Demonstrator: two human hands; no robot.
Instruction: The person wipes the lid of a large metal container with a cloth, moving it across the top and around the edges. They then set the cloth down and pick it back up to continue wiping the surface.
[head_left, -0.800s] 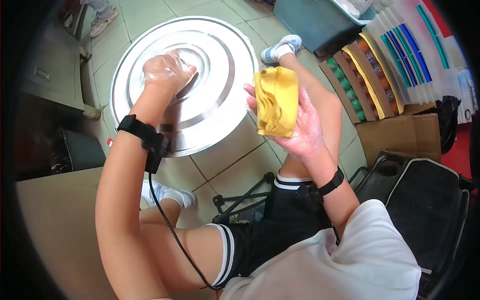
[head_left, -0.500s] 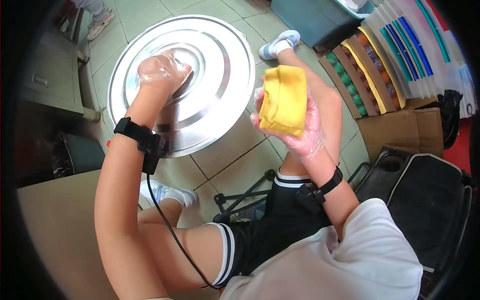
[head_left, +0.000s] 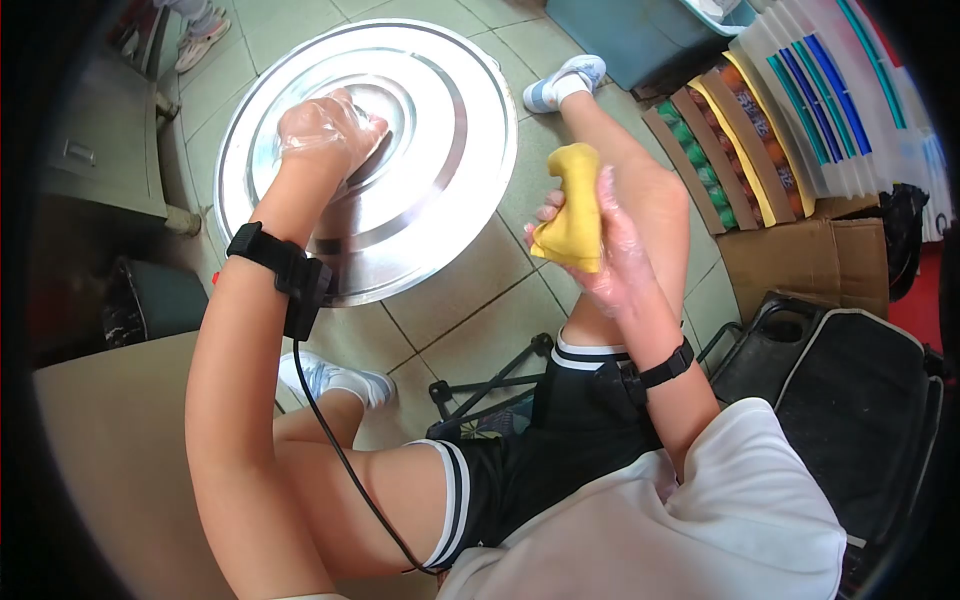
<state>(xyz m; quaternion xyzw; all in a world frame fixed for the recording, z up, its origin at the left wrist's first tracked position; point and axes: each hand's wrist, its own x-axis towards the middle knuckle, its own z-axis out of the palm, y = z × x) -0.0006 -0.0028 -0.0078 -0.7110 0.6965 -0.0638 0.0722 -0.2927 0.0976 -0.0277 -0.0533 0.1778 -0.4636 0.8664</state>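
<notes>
A large round metal lid (head_left: 440, 215) with a shiny ringed surface is at the upper left of the view. My left hand (head_left: 328, 130), in a clear plastic glove, is closed at the lid's centre; the part it grips is hidden beneath the fingers. To the right of the lid, my right hand (head_left: 615, 250), also gloved, has its fingers wrapped round a folded yellow cloth (head_left: 572, 215). The cloth is raised above the floor near my right knee, apart from the lid.
Boxes of red and green items (head_left: 735, 140) stand at the upper right, beside a clear plastic container (head_left: 850, 100). A teal bin (head_left: 640, 45) is behind them. Another person's foot (head_left: 203, 42) shows at the upper left. A black chair (head_left: 850, 420) stands at the right.
My right hand has turned, so the yellow cloth now shows its narrower side. The lid has tilted or shifted slightly up, with my left hand still on its centre.
</notes>
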